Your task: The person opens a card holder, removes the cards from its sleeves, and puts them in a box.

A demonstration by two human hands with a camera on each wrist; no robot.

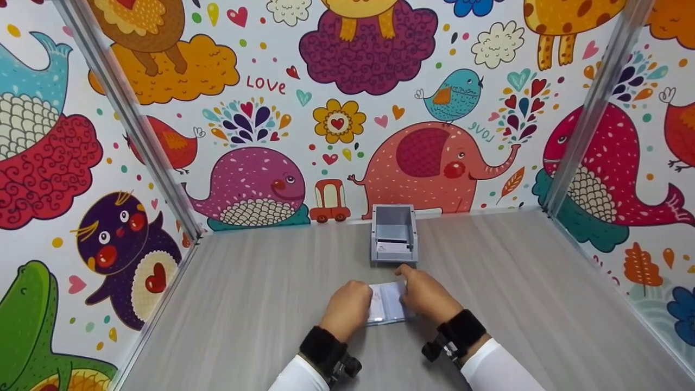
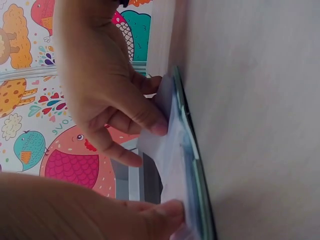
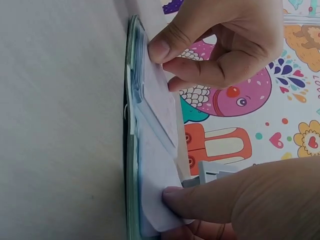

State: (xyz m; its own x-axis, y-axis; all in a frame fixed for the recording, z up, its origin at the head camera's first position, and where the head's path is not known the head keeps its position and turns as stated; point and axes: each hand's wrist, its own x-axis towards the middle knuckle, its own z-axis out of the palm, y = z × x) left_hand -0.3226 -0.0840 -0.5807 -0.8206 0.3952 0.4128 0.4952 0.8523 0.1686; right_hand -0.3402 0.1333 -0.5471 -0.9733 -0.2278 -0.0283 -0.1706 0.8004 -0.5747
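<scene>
An open card holder (image 1: 386, 302) with clear plastic sleeves lies on the table between both hands. Its green cover edge (image 2: 201, 185) shows in the left wrist view. My left hand (image 1: 347, 308) holds the left side, thumb on top of the white card (image 3: 160, 102) in its sleeve. On the other half, my right hand (image 1: 431, 296) pinches a whitish sleeve leaf (image 3: 155, 185), thumb above and fingers behind it. Whether that leaf contains a card, I cannot tell. The far edge is partly covered by the right fingers in the head view.
A grey plastic bin (image 1: 374, 233) stands just beyond the hands, near the back wall, with white cards (image 1: 395, 246) inside. Grey wood-grain tabletop (image 1: 260, 304) spreads around. Cartoon-printed walls (image 1: 336, 157) with metal corner posts (image 1: 136, 119) enclose it at the back and sides.
</scene>
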